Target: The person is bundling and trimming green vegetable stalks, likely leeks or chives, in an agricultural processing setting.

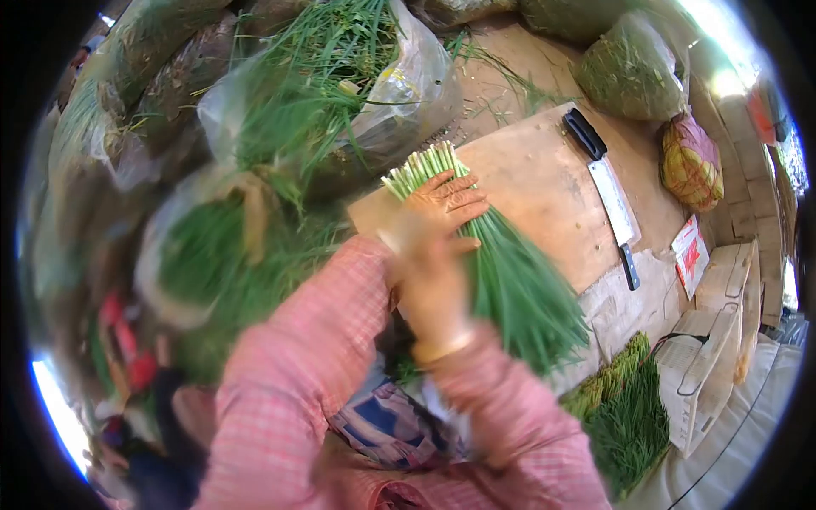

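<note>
A thick bundle of long green stalks [531, 297] with pale cut ends lies across the near left part of a wooden board [527, 178]. My left hand [446, 204] rests over the bundle just below the pale ends, its fingers bent across the stalks. Close beside my left wrist is my right hand [432, 285], badly smeared by motion, so its fingers and anything in them cannot be made out. A knife [614, 204] with a broad blade lies on the right side of the board, near a black-handled object [585, 134] at its upper end.
Open plastic bags of greens [319, 85] stand at the upper left and left. A tied clear bag [629, 72] and a reddish net bag [693, 161] sit at the upper right. A pale crate [697, 365] and more greens [629, 425] are at the lower right.
</note>
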`<move>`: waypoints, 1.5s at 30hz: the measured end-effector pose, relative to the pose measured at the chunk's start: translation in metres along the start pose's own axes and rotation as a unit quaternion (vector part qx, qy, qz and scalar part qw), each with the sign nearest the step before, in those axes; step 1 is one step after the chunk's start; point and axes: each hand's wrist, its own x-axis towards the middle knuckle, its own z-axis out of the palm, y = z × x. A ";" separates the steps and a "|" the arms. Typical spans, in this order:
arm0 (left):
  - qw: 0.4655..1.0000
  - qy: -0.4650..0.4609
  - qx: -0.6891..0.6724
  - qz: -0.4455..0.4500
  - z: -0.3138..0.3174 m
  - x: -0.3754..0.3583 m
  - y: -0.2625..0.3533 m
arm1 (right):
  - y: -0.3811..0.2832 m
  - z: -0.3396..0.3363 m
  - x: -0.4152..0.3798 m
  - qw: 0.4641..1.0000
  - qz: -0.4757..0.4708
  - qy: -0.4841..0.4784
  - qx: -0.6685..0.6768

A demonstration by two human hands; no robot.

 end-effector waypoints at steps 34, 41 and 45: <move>0.843 -0.302 -0.384 -0.222 -0.058 0.013 0.031 | 0.027 0.003 -0.079 0.680 0.402 0.105 0.605; 0.823 0.040 -0.465 -0.325 -0.151 -0.005 0.078 | -0.030 -0.035 -0.006 0.856 0.169 0.046 0.486; 0.794 0.160 -0.518 -0.276 -0.176 0.004 0.093 | -0.072 -0.102 0.050 0.969 -0.194 -0.088 0.124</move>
